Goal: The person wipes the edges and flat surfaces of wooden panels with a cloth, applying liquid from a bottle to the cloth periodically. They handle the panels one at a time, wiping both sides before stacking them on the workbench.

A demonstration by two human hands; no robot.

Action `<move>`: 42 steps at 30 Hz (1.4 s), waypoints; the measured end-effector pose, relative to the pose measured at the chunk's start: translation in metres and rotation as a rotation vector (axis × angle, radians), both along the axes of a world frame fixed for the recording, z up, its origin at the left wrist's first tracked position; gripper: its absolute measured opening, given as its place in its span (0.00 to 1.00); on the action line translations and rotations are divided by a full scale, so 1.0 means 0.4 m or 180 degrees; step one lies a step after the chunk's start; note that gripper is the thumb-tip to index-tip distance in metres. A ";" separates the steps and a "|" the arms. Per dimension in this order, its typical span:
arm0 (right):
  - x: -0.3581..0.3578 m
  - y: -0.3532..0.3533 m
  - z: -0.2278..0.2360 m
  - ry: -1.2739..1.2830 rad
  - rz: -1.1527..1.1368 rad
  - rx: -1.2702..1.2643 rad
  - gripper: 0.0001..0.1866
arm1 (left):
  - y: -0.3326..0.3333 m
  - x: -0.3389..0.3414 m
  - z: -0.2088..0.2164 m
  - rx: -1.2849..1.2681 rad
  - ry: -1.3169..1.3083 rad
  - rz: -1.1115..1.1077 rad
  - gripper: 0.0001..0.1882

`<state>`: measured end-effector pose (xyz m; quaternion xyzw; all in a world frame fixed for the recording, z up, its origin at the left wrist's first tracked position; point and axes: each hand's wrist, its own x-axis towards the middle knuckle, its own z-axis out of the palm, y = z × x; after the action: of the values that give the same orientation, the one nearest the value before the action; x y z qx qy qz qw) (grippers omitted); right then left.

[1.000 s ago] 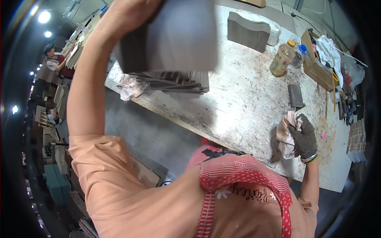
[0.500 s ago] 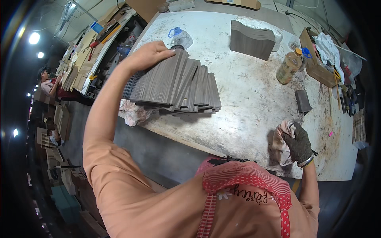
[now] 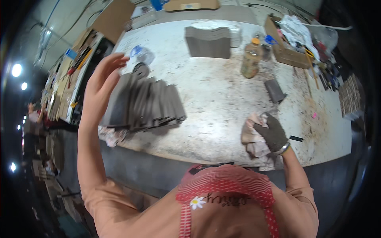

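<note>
My bare left hand (image 3: 105,75) is raised at the far-left end of a leaning row of grey wood-grain boards (image 3: 152,101). Its fingers stretch out with nothing between them, the thumb apart. Behind the row, close to that hand, lie a dark round roll (image 3: 141,70) and a clear plastic bottle (image 3: 143,54) with a blue cap. My right hand (image 3: 273,135), in a dark work glove, is closed on a crumpled, stained pinkish cloth (image 3: 254,137) resting on the white tabletop (image 3: 214,107).
A stack of wavy-topped grey boards (image 3: 208,43) stands at the back. Right of it are a yellow-capped bottle (image 3: 251,61), a small grey block (image 3: 274,91) and a cardboard box (image 3: 283,49) with rags. Another person (image 3: 33,113) is at the far left.
My left hand has lifted off the boards and opened. My right hand keeps its hold on the cloth. The whole view has shifted, so the table's things appear further left.
</note>
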<state>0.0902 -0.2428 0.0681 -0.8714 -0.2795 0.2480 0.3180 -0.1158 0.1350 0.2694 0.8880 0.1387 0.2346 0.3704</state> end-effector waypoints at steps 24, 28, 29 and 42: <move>0.039 -0.180 -0.071 0.0046 -0.0327 0.0862 0.14 | -0.452 0.920 -0.625 -0.1226 -0.0525 -0.0421 0.41; 0.058 -0.143 -0.076 -0.0353 -0.0295 0.1113 0.13 | -0.390 0.867 -0.597 -0.0271 -0.0475 -0.0356 0.47; 0.065 -0.134 -0.070 -0.0397 -0.0281 0.1192 0.12 | -0.307 0.853 -0.618 0.0044 -0.0785 -0.0148 0.48; 0.076 -0.093 -0.052 0.0458 -0.0450 0.1236 0.08 | 0.138 0.720 -0.611 -0.0166 -0.0843 0.1291 0.40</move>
<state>0.1206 -0.2799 0.0472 -0.7913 -0.2368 0.2281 0.5156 0.1722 0.1903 0.0251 0.7935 0.2704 0.4150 0.3535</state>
